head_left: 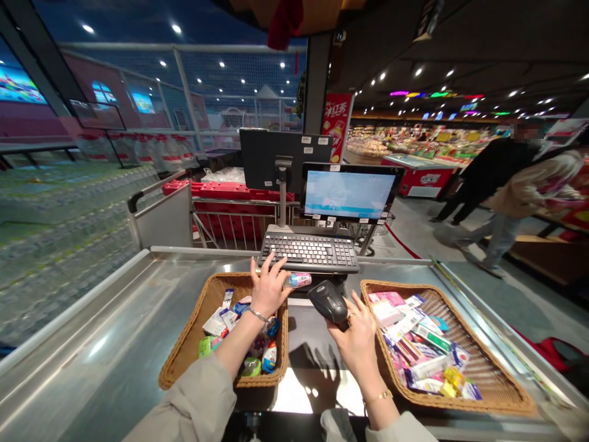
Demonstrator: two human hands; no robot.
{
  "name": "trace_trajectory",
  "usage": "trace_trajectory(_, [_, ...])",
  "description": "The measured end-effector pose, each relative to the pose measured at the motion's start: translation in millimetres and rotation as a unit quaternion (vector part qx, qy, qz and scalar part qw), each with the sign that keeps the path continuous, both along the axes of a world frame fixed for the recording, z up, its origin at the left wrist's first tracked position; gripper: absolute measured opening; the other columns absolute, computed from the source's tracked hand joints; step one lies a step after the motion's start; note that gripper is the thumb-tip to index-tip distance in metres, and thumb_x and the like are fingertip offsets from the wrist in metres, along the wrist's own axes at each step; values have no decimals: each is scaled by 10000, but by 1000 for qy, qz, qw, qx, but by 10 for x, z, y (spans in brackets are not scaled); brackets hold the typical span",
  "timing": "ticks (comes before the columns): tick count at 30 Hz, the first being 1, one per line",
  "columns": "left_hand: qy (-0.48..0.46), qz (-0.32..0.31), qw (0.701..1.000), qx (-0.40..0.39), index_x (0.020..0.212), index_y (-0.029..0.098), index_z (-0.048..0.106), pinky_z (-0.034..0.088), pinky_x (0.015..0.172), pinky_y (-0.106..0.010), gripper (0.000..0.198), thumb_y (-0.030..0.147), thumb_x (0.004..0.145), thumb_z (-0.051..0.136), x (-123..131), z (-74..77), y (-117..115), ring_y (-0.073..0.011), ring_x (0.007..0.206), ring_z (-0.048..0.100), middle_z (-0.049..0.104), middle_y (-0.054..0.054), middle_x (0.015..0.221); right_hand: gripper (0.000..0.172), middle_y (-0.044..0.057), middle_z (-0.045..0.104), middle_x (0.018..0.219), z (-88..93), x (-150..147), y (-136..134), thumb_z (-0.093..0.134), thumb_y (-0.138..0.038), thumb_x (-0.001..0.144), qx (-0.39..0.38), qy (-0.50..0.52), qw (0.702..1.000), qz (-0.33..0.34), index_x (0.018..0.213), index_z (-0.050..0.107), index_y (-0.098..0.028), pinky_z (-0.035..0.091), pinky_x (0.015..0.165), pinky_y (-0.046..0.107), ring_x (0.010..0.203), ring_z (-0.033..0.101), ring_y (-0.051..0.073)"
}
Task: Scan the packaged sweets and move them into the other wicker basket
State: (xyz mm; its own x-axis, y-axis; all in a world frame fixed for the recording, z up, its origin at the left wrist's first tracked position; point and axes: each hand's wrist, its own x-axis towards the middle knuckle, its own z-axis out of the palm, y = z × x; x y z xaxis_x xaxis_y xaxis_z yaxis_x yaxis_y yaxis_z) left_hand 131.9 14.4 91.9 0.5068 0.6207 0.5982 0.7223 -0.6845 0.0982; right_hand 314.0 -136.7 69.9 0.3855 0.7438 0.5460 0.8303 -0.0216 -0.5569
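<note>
My left hand (268, 290) is at the front edge of the keyboard (313, 250), above the far rim of the left basket. Between its thumb and index finger is a small pink-and-blue packet (299, 280); the other fingers spread toward the keys. My right hand (358, 337) grips a black barcode scanner (327, 301), whose head points toward that packet. Small snack packs and a green-lidded item lie in the left wicker basket (184, 344), partly hidden by my left forearm. Beside my right hand, the right wicker basket (499, 374) holds many pink, white and purple packets.
A lit monitor (350, 193) stands behind the keyboard, with a second, dark-backed screen (264, 162) next to it. The steel counter (115, 331) has raised edges. Beyond are a metal cart (161, 215), stacked bottled water (69, 245) and two people at the right.
</note>
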Motion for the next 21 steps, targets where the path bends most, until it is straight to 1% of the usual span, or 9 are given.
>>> trace_trajectory(5, [1, -1, 1000, 5, 980, 256, 658, -27, 1168, -697, 173, 304, 815, 679, 18, -2, -6, -348, 1446, 301, 561, -50, 1422, 222, 68, 696, 1185, 10, 8, -14, 617, -261, 763, 1, -5, 1000, 2, 960, 714, -228, 347, 1053, 523, 1317, 475, 319])
trace_trajectory(10, [0, -1, 1000, 7, 980, 261, 660, -36, 1176, -685, 173, 297, 812, 682, 30, -4, -5, -340, 1443, 309, 565, -35, 1420, 230, 72, 693, 1188, 28, 9, -27, 607, -260, 767, 0, 5, 1000, 7, 968, 714, -228, 347, 1052, 520, 1321, 467, 320])
trace_trajectory(15, [-3, -3, 1000, 1, 985, 264, 666, -33, 1174, -693, 180, 280, 806, 683, 48, 4, -15, -342, 1443, 309, 571, -34, 1412, 194, 69, 694, 1188, 6, 16, -27, 617, -256, 758, 1, 10, 1000, 6, 925, 711, -226, 337, 1057, 527, 1324, 464, 319])
trace_trajectory(21, [-3, -5, 1000, -2, 992, 264, 663, -41, 1174, -691, 198, 270, 796, 696, 67, 11, -2, -340, 1443, 309, 566, -21, 1419, 202, 61, 701, 1177, -18, 16, -24, 630, -266, 759, 11, 7, 1000, 9, 941, 711, -231, 342, 1051, 534, 1311, 479, 325])
